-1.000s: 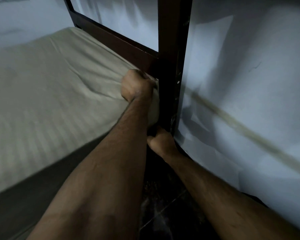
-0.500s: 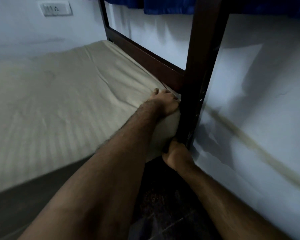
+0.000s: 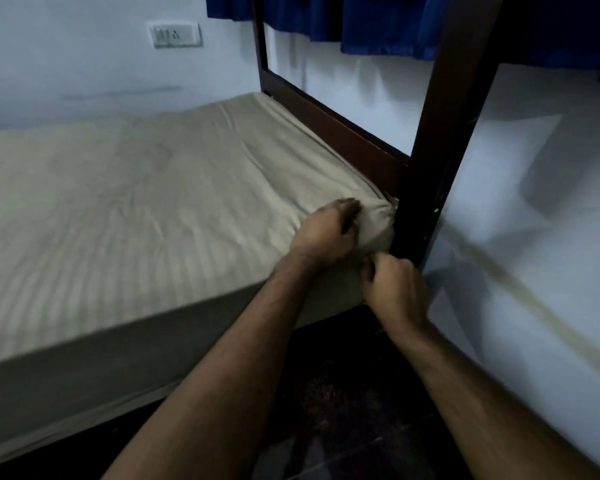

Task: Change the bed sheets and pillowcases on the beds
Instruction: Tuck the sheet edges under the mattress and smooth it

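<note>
- Bed sheet [image 3: 136,216], beige and striped, covers the mattress; its long axis runs away leftward from the near corner beside the dark bedpost [image 3: 426,188].
- Left hand [image 3: 326,233] pinches cloth atop that corner.
- Right hand [image 3: 395,289], just below, pinches the corner's side fold.

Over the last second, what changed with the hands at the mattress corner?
The left hand slid from beside the bed post back onto the top of the corner, fingers bunching the beige sheet. The right hand rose from under the corner and now pinches the sheet at the side. The sheet stays on the mattress.
</note>
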Demonstrator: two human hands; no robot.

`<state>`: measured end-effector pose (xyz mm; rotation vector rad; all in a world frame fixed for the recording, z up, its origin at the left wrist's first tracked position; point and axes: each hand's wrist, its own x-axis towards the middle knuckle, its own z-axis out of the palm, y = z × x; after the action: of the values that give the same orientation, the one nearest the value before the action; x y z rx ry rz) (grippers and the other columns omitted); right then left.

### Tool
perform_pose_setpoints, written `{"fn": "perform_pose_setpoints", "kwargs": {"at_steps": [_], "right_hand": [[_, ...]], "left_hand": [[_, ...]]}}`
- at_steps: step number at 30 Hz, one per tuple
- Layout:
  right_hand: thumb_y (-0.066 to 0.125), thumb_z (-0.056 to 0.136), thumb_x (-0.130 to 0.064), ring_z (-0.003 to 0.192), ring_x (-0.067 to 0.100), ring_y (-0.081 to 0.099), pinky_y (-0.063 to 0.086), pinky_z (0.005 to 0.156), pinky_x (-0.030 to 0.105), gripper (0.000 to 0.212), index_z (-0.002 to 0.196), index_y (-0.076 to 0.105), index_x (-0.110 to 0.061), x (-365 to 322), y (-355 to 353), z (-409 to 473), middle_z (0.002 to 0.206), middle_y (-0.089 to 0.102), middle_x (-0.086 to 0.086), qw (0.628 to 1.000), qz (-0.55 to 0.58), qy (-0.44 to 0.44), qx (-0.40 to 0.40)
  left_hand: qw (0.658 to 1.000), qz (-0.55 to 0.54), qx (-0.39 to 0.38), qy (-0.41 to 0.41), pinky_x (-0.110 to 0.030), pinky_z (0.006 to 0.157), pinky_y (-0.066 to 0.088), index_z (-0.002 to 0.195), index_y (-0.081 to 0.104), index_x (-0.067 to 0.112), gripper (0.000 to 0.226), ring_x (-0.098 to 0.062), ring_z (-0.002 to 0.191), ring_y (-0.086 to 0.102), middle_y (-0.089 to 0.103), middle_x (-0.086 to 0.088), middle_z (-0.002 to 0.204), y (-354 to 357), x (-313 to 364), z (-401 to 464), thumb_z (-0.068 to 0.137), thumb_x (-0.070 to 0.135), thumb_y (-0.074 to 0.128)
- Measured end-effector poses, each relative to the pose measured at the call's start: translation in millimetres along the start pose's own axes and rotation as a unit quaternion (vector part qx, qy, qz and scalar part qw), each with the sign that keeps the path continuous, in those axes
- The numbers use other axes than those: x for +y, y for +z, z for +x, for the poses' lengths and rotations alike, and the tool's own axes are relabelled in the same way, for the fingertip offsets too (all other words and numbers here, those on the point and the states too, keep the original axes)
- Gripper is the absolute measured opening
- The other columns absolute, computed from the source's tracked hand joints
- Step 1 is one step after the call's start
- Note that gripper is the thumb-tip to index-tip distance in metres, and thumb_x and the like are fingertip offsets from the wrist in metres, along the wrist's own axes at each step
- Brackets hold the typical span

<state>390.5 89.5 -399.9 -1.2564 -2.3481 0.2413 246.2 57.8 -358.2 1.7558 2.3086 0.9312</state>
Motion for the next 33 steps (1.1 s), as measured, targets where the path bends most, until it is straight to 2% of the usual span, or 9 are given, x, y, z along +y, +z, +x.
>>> {"fn": "perform_pose_setpoints", "kwargs": {"at_steps": [4, 8, 11, 15, 19, 24, 27, 29, 33], "right_hand": [[0.063, 0.084, -0.031, 0.066, 0.039, 0.064, 0.029, 0.055, 0.032, 0.033, 0.066, 0.063, -0.003, -19.2, -16.7, 23.2, 0.066, 0.064, 0.019, 0.995, 0.009, -0.053, 0.082], [0.06, 0.086, -0.025, 0.059, 0.03, 0.048, 0.029, 0.056, 0.03, 0.024, 0.068, 0.061, -0.01, -47.3, -36.7, 60.6, 0.061, 0.048, 0.007, 0.969, 0.078, -0.143, 0.184], [0.049, 0.091, -0.034, 0.093, 0.031, 0.06, 0.05, 0.076, 0.037, 0.027, 0.1, 0.068, -0.016, -62.1, -17.4, 104.7, 0.098, 0.066, 0.007, 0.984, 0.042, -0.159, 0.064], [0.03, 0.097, -0.061, 0.143, 0.036, 0.031, 0.025, 0.117, 0.053, 0.069, 0.148, 0.041, -0.016, -56.3, 22.3, 136.7, 0.157, 0.035, 0.012, 0.99, -0.063, -0.037, -0.123], [0.029, 0.095, -0.071, 0.145, 0.046, 0.025, 0.02, 0.114, 0.063, 0.086, 0.158, 0.02, -0.012, -62.1, 19.6, 156.6, 0.162, 0.021, 0.02, 0.98, -0.043, 0.092, -0.171], [0.034, 0.101, -0.054, 0.142, 0.047, 0.032, 0.024, 0.113, 0.063, 0.073, 0.153, 0.03, -0.004, -75.0, 22.8, 166.4, 0.156, 0.034, 0.022, 0.979, -0.042, 0.137, -0.146], [0.033, 0.101, -0.042, 0.137, 0.032, 0.04, 0.034, 0.112, 0.048, 0.054, 0.142, 0.048, -0.009, -87.1, 29.8, 156.2, 0.15, 0.043, 0.014, 0.991, -0.045, -0.091, -0.083], [0.032, 0.102, -0.04, 0.137, 0.026, 0.043, 0.035, 0.112, 0.044, 0.049, 0.14, 0.052, -0.017, -93.2, 32.1, 151.4, 0.149, 0.048, 0.005, 0.97, -0.04, -0.2, -0.133], [0.035, 0.101, -0.043, 0.124, 0.029, 0.054, 0.04, 0.104, 0.042, 0.044, 0.126, 0.061, -0.017, -92.2, 38.4, 157.5, 0.136, 0.059, 0.007, 0.975, -0.034, -0.182, -0.124]], "left_hand": [[0.979, 0.068, 0.14, -0.133, -0.038, 0.099, 0.045, 0.111, 0.067, 0.012, 0.033, -0.033, 0.115, 0.058, 0.063, -0.013, 0.126, -15.8, -28.0, -22.3, 0.097, 0.036, 0.05], [0.984, 0.098, 0.083, -0.12, -0.037, 0.09, 0.049, 0.104, 0.071, 0.019, 0.042, -0.029, 0.107, 0.062, 0.066, -0.006, 0.116, -31.4, -44.9, -31.6, 0.096, 0.055, 0.052], [0.986, 0.107, 0.079, -0.099, -0.036, 0.086, 0.049, 0.108, 0.075, 0.024, 0.032, -0.025, 0.102, 0.063, 0.068, -0.001, 0.11, -36.7, -42.6, -34.4, 0.098, 0.047, 0.056], [0.973, 0.169, 0.132, -0.085, -0.038, 0.09, 0.039, 0.106, 0.074, 0.023, 0.023, -0.023, 0.106, 0.062, 0.067, 0.002, 0.111, -35.5, -36.2, -39.7, 0.099, 0.032, 0.053], [0.975, 0.145, 0.146, -0.088, -0.037, 0.088, 0.037, 0.104, 0.071, 0.021, 0.022, -0.023, 0.103, 0.06, 0.064, 0.001, 0.108, -30.3, -37.8, -45.2, 0.1, 0.029, 0.051], [0.981, 0.036, 0.141, -0.129, -0.034, 0.075, 0.037, 0.095, 0.066, 0.022, 0.014, -0.028, 0.09, 0.06, 0.052, 0.003, 0.089, -33.4, -44.1, -46.7, 0.098, 0.032, 0.056], [0.981, 0.017, 0.116, -0.154, -0.04, 0.09, 0.045, 0.108, 0.063, 0.021, 0.022, -0.03, 0.103, 0.058, 0.054, -0.003, 0.107, -37.5, -46.9, -42.1, 0.098, 0.038, 0.054], [0.975, 0.074, 0.081, -0.194, -0.042, 0.106, 0.037, 0.125, 0.058, 0.02, 0.04, -0.03, 0.127, 0.049, 0.051, -0.008, 0.133, -40.2, -51.1, -36.1, 0.1, 0.048, 0.046], [0.961, 0.15, -0.011, -0.234, -0.045, 0.124, 0.011, 0.154, 0.035, 0.024, 0.074, -0.022, 0.155, 0.013, 0.023, -0.002, 0.166, -54.3, -68.0, -23.9, 0.097, 0.07, 0.027]]}}
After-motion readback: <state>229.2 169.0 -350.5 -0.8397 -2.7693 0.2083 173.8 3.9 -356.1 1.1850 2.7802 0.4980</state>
